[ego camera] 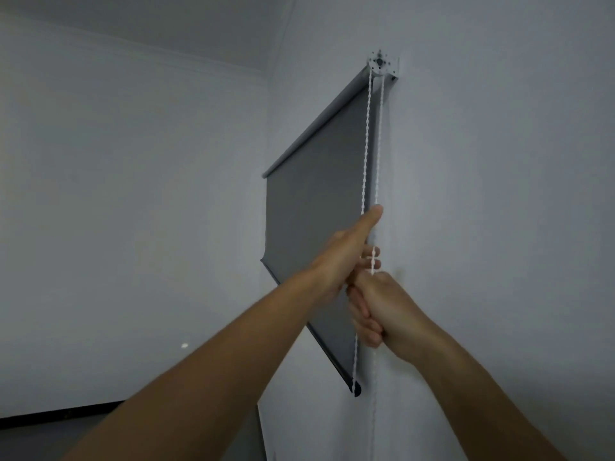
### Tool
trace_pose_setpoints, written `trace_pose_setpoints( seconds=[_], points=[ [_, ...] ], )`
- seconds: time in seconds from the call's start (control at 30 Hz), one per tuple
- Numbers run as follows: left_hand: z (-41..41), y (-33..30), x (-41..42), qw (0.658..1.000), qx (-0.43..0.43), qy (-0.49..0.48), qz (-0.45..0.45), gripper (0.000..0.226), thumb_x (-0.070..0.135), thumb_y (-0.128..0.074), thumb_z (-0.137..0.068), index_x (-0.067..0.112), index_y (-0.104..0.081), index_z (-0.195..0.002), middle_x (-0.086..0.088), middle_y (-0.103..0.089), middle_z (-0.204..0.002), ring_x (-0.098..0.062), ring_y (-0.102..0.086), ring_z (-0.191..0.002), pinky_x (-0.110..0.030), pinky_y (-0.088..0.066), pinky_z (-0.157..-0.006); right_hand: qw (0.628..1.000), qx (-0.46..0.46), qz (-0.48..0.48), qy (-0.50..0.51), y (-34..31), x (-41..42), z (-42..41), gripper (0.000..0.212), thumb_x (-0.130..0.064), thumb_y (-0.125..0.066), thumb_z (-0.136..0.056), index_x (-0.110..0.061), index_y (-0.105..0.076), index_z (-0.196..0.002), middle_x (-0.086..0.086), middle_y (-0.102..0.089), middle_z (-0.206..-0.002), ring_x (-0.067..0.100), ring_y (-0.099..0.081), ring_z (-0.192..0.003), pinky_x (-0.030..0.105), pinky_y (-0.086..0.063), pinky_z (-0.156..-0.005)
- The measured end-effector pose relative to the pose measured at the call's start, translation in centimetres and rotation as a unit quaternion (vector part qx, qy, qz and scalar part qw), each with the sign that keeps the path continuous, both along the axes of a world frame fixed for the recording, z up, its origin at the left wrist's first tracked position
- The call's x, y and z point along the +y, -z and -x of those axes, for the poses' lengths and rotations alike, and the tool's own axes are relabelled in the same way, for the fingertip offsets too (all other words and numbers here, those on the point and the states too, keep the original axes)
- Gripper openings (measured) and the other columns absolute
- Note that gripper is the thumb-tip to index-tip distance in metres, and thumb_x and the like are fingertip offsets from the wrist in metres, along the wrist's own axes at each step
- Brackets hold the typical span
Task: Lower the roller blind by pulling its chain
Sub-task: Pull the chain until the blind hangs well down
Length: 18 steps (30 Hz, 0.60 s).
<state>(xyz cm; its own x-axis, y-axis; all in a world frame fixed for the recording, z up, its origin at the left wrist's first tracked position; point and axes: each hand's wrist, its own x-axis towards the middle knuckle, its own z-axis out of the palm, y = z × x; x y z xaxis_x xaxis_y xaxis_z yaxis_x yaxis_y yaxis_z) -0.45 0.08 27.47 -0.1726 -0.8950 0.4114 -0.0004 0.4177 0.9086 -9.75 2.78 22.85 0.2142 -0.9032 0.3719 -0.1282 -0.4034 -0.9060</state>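
Head view: left hand [342, 257] and right hand [382, 307] apparently clench the chain [366, 134].

You are looking at a dim, bluish-grey picture with flat, even light and no source in view. The plain white wall [499, 194] at the right darkens toward the frame's lower right corner, and the ceiling at the upper left is dull. The grey fabric roller blind [316, 211] reads as a dark slab with little texture. The white beaded chain [366, 144] is the brightest thing, slightly soft. Wide-angle distortion bends lines near the edges. Fine detail is smeared throughout.
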Motion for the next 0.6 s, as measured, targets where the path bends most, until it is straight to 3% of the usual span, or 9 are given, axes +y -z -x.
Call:
trace_pose_setpoints(
  seconds=[0.1,0.17,0.23,0.3,0.4,0.5,0.53,0.6],
  points=[
    [0.4,-1.6,-0.2,0.998,-0.018,0.04,-0.043,0.052,0.066,-0.069,-0.077,0.022,-0.058,-0.103,-0.007,-0.07,-0.093,-0.019,-0.073,-0.069,-0.037,-0.062,-0.07,1.0,0.017,-0.015,-0.011,1.7,0.9,-0.1,0.049,-0.01,-0.033,-0.094,-0.014,-0.034,-0.045,0.001,-0.03,-0.032,0.017,-0.024,-0.026,0.023,-0.023,-0.035],
    [0.7,-2.5,-0.2,0.993,-0.023,0.073,-0.09,0.057,0.06,-0.073,-0.077,0.016,-0.055,-0.108,-0.005,-0.068,-0.079,-0.018,-0.068,-0.058,-0.031,-0.059,-0.057,0.998,0.04,-0.03,-0.025,2.8,1.4,-0.3,0.044,-0.009,-0.034,-0.091,-0.014,-0.032,-0.047,0.0,-0.03,-0.034,0.016,-0.024,-0.027,0.022,-0.023,-0.035],
    [1.1,-3.0,-0.3,0.988,-0.034,0.088,-0.124,0.046,0.054,-0.072,-0.082,0.013,-0.056,-0.094,0.001,-0.056,-0.059,-0.012,-0.051,-0.044,-0.022,-0.048,-0.043,0.997,0.056,-0.039,-0.033,3.9,1.7,-0.5,0.043,-0.01,-0.035,-0.091,-0.014,-0.031,-0.049,-0.001,-0.031,-0.035,0.016,-0.025,-0.028,0.021,-0.024,-0.035],
    [1.8,-2.7,0.2,0.986,-0.026,0.082,-0.143,0.038,0.044,-0.058,-0.095,0.019,-0.044,-0.07,0.007,-0.036,-0.047,-0.009,-0.029,-0.035,-0.016,-0.027,-0.033,0.997,0.054,-0.044,-0.021,4.9,1.8,-0.7,0.044,-0.012,-0.035,-0.091,-0.014,-0.033,-0.048,-0.001,-0.033,-0.035,0.017,-0.028,-0.029,0.022,-0.027,-0.036],
    [2.6,-1.8,0.0,0.997,-0.007,0.0,-0.081,0.04,0.025,-0.041,-0.099,0.023,-0.028,-0.062,0.007,-0.029,-0.043,-0.01,-0.02,-0.032,-0.015,-0.016,-0.034,0.998,0.033,-0.05,0.005,4.9,1.2,-0.6,0.049,-0.018,-0.04,-0.096,-0.011,-0.048,-0.049,0.006,-0.046,-0.038,0.021,-0.044,-0.031,0.025,-0.037,-0.039],
    [3.0,-1.3,0.3,0.999,0.007,-0.038,-0.023,0.038,0.019,-0.041,-0.096,0.025,-0.025,-0.062,0.002,-0.024,-0.053,-0.011,-0.017,-0.035,-0.015,-0.014,-0.037,0.991,-0.022,-0.134,0.006,3.3,1.0,-0.7,0.041,-0.021,-0.044,-0.102,-0.002,-0.065,-0.072,0.013,-0.068,-0.054,0.025,-0.064,-0.042,0.031,-0.052,-0.045],
    [3.1,-1.2,0.3,0.999,0.016,-0.044,-0.019,0.038,0.018,-0.042,-0.095,0.024,-0.026,-0.061,0.002,-0.024,-0.053,-0.011,-0.017,-0.035,-0.015,-0.013,-0.038,0.99,-0.059,-0.129,0.024,3.0,0.9,-0.5,0.039,-0.024,-0.044,-0.102,-0.003,-0.067,-0.078,0.013,-0.073,-0.064,0.025,-0.068,-0.05,0.031,-0.054,-0.049],
    [3.0,-0.8,0.3,0.998,0.025,-0.064,-0.007,0.038,0.017,-0.044,-0.093,0.021,-0.031,-0.058,0.002,-0.028,-0.049,-0.013,-0.021,-0.037,-0.018,-0.017,-0.039,0.988,-0.125,-0.029,0.09,2.7,0.3,0.3,0.041,-0.041,-0.045,-0.097,-0.01,-0.071,-0.088,0.013,-0.076,-0.085,0.028,-0.072,-0.07,0.036,-0.056,-0.063]
  ],
)
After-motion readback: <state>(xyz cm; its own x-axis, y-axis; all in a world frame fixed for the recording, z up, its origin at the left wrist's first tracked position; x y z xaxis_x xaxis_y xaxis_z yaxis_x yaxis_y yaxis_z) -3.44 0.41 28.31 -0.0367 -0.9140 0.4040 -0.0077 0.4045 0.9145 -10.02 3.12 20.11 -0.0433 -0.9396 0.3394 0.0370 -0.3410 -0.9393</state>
